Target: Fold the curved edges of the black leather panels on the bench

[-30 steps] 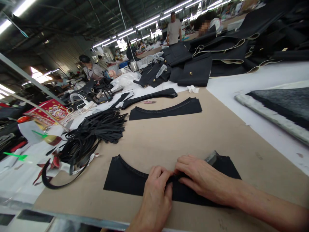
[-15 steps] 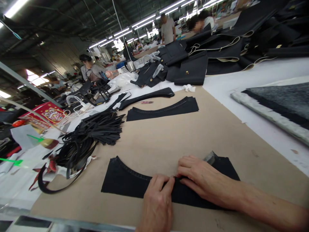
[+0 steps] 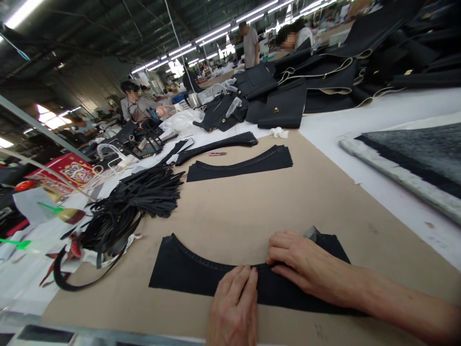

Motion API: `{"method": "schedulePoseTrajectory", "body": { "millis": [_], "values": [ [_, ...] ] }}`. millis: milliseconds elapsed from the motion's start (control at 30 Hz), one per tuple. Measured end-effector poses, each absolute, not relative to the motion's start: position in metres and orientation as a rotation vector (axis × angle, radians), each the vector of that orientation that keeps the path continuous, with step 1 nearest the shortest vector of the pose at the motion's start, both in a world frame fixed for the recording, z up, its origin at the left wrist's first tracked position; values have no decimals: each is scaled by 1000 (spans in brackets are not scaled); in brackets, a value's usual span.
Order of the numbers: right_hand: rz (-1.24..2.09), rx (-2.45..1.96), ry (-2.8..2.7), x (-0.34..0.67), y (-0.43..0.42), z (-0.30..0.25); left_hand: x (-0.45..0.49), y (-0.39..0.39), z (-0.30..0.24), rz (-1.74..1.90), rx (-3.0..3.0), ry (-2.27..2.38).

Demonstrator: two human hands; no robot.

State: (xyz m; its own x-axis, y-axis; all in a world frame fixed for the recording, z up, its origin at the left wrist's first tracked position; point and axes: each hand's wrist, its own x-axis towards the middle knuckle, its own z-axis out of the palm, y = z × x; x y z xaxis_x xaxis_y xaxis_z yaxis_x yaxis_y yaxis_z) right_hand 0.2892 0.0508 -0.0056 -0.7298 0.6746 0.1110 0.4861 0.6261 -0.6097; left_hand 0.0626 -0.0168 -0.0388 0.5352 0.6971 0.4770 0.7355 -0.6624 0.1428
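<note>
A black piece (image 3: 187,274), perhaps leather or fabric, lies flat before me, with a curved upper edge folded into a narrow notched rim. My left hand (image 3: 234,302) is on its middle, fingers close together and fingertips gripping the curved edge. Just right of it, my right hand (image 3: 298,264) has curled fingers closed on the same edge, thumb below. Behind the right wrist a grey, block-like bit (image 3: 312,233) sticks up; I cannot tell whether the hand holds it. A similar black curved piece (image 3: 241,163) lies farther back.
Brown paper (image 3: 230,202) covers the table. Black strips (image 3: 144,192) lie in a heap at left. A small pink-handled tool (image 3: 217,154) rests beyond the farther piece. Black flap panels (image 3: 283,105) are piled at the back, layered grey sheets (image 3: 414,149) at right. Co-workers are in the background.
My left hand's fingers have straightened and drawn together at the edge. The right hand has shifted slightly right, so more of the folded rim shows between the hands.
</note>
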Motion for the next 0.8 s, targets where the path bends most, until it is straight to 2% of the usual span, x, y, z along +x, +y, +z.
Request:
{"method": "schedulePoseTrajectory", "body": {
  "millis": [200, 333, 633, 800],
  "values": [
    [801, -917, -2509, 290, 50, -6, 84, -6, -27, -1007, -2580, -1653],
    [784, -922, -2500, 290, 49, -6, 99, -3, -24, -977, -2731, -1753],
    [834, -911, -2478, 291, 51, -2, 102, -25, -64, -949, -2500, -1435],
    [814, -980, -2498, 293, 52, -2, 83, -23, -56, -893, -2686, -1347]
  ]
}}
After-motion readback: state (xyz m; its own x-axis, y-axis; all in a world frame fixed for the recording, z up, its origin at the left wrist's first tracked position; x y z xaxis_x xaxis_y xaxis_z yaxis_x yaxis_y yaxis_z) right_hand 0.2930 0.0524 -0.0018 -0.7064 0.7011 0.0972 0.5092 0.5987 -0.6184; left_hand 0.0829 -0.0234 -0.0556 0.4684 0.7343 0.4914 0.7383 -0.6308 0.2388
